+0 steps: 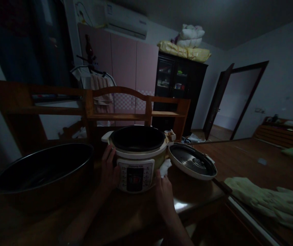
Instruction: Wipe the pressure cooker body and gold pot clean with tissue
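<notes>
A cream electric pressure cooker stands open on the wooden table, its dark inner pot showing. My left hand lies flat against the cooker's left side, fingers stretched upward. My right hand presses a white cloth against the cooker's right side, fingers closed round it. The cooker's lid lies upside down on the table just right of the cooker.
A large dark metal basin sits at the left on the table. A wooden shelf rack stands behind the cooker. Pale green fabric lies at the right. Cupboards and an open doorway are at the back.
</notes>
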Action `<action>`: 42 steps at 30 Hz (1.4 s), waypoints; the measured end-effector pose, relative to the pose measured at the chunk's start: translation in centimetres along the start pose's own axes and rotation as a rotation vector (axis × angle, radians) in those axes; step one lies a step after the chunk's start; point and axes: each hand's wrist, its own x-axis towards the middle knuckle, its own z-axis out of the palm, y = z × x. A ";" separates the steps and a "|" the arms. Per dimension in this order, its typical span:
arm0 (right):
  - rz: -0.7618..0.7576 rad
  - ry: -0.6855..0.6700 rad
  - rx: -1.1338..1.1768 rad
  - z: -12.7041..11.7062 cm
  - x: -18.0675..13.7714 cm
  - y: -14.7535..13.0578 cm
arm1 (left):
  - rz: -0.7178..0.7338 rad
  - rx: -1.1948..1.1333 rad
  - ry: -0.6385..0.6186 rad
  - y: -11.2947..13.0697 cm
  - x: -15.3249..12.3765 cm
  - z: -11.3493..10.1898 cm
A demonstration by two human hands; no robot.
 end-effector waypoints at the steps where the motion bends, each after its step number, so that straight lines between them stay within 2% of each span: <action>1: -0.052 -0.005 0.012 -0.1 0.2 -1.0 | 0.001 0.004 0.004 0.1 0.0 0.0; 5: -0.257 -0.011 -0.015 0.0 0.8 -3.7 | -0.005 0.002 0.000 0.2 0.1 -0.1; 9: -0.313 -0.059 -0.090 0.6 0.0 -3.3 | 0.007 -0.001 -0.006 0.2 0.1 -0.1; 16: -0.256 -0.071 -0.153 1.3 -1.8 -0.2 | -0.003 0.002 -0.008 0.3 0.1 -0.2; 23: -0.169 0.018 -0.161 1.3 -3.0 2.6 | 0.014 0.013 0.004 0.2 0.2 -0.1; 28: -0.008 -0.010 -0.130 0.7 -2.6 3.7 | 0.020 0.014 0.043 -0.1 0.1 0.2; 32: -0.041 -0.061 -0.073 0.6 -2.0 1.8 | -0.002 -0.002 0.029 -0.1 0.1 0.2; 38: -0.254 -0.082 -0.125 0.4 -0.8 -3.1 | 0.024 0.014 0.041 0.0 0.2 0.2; 42: -0.316 -0.058 -0.164 0.4 -0.6 -3.4 | 0.008 0.021 0.030 0.1 0.2 0.1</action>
